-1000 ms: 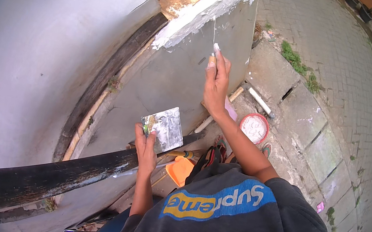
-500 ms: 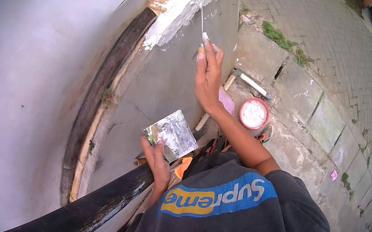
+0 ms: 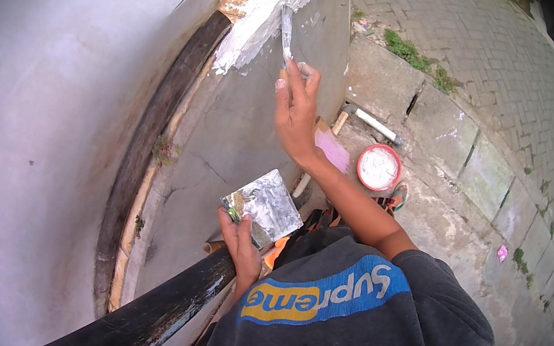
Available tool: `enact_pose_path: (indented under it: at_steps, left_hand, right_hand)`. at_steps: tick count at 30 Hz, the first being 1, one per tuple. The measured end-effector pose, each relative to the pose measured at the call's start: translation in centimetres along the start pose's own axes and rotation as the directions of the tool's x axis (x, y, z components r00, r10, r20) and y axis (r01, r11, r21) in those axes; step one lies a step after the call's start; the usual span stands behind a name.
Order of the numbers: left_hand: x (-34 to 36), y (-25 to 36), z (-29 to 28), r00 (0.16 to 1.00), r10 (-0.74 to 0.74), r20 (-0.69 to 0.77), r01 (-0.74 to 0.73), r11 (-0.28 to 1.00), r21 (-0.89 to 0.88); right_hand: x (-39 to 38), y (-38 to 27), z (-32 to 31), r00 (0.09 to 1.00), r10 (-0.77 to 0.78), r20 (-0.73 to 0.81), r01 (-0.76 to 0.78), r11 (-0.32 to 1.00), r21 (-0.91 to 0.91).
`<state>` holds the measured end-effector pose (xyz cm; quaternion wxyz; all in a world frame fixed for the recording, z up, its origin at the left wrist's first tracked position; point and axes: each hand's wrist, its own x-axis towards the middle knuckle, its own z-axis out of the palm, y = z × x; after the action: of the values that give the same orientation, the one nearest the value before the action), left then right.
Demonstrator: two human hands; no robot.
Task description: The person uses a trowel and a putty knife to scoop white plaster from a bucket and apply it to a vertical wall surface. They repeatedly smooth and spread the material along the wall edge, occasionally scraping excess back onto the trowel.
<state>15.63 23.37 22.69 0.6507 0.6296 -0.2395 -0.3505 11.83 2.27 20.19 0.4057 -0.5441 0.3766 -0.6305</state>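
Note:
My right hand (image 3: 296,114) grips the handle of a putty knife (image 3: 287,32), its thin blade pointing up against the wall's edge. The blade tip meets a band of wet white putty (image 3: 248,40) spread along the corner of the grey wall (image 3: 226,128). Lower down, my left hand (image 3: 240,246) holds a flat square plate (image 3: 264,206) smeared with white and grey putty, with my thumb over its near edge. A red bucket (image 3: 379,168) of white putty stands on the ground to the right, beside my foot.
A thick black pole (image 3: 152,306) runs diagonally at the lower left. Left of the wall lies a large pale sheet-like surface (image 3: 49,135). White pipe (image 3: 376,125) and a pink-faced piece (image 3: 332,149) lie near the wall's base. Paving (image 3: 474,45) extends at the right.
My right hand and the putty knife have shifted left and slightly down, and the blade's flat side now shows more. The plate in my left hand has moved slightly right.

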Motion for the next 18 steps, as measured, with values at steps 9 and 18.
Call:
enact_pose_path:
  at_steps: [9, 18]
  left_hand:
    - [0.2, -0.3, -0.1, 1.0, -0.006, -0.002, 0.006, 0.999, 0.049]
    - [0.1, 0.1, 0.1, 0.999, -0.031, 0.012, 0.03, 0.998, 0.058]
  right_hand:
    - [-1.5, -0.2, 0.8, 0.99, -0.111, 0.092, 0.11, 0.994, 0.016]
    - [-0.1, 0.4, -3.4, 0.981, -0.192, 0.027, 0.194, 0.962, -0.194]
